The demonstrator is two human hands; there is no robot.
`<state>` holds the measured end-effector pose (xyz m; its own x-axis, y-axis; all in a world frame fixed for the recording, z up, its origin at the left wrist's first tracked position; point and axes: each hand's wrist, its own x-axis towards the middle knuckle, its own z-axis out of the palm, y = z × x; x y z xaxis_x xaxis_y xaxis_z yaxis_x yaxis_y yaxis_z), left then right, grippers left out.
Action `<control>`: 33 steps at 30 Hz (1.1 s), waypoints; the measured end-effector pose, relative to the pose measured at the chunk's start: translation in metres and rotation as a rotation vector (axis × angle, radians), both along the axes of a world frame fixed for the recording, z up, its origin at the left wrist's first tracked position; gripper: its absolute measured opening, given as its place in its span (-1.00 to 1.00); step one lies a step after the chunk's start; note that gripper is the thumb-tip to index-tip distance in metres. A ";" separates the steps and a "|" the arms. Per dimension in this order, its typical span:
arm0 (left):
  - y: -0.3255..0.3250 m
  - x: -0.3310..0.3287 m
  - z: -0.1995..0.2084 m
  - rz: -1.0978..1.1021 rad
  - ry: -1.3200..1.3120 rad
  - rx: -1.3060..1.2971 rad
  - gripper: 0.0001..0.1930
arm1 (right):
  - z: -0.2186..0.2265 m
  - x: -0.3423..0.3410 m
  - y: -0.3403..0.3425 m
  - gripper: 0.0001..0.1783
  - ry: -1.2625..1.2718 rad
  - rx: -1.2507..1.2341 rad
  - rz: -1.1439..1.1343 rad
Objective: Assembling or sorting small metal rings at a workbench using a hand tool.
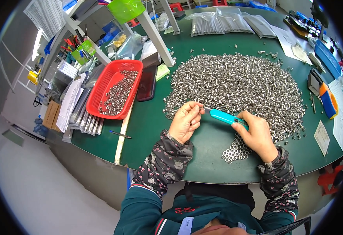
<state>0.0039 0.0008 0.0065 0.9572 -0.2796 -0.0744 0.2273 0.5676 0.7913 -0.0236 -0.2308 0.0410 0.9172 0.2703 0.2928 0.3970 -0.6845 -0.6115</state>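
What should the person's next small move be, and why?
Perhaps shift the left hand slightly clear of the blade: the right hand holds the teal knife with that blade pointing at the left fingers, touching or nearly so.

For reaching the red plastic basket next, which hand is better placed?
Probably the left hand: it is nearer the red plastic basket, while the right hand grips the teal utility knife and sits farther right.

A head-worn fisheye camera is looking down and forward over the flat dark-green desk [202, 164] (its edges are bowing), framing the bare left hand [184, 123] and bare right hand [257, 135] nearby.
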 end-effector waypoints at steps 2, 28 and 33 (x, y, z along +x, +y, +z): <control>-0.001 -0.001 0.000 0.024 0.011 0.019 -0.89 | -0.001 0.000 0.000 -0.70 0.011 0.009 0.006; -0.007 -0.006 -0.001 0.075 -0.028 0.083 -0.85 | -0.007 -0.003 0.005 -0.71 -0.125 -0.068 0.008; -0.005 -0.006 -0.002 0.083 -0.019 0.104 -0.85 | -0.009 -0.004 0.006 -0.72 -0.279 -0.109 0.001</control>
<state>-0.0020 -0.0041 0.0043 0.9783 -0.1908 -0.0808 0.1674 0.4984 0.8506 -0.0272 -0.2246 0.0324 0.8053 0.3146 0.5025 0.5397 -0.7398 -0.4017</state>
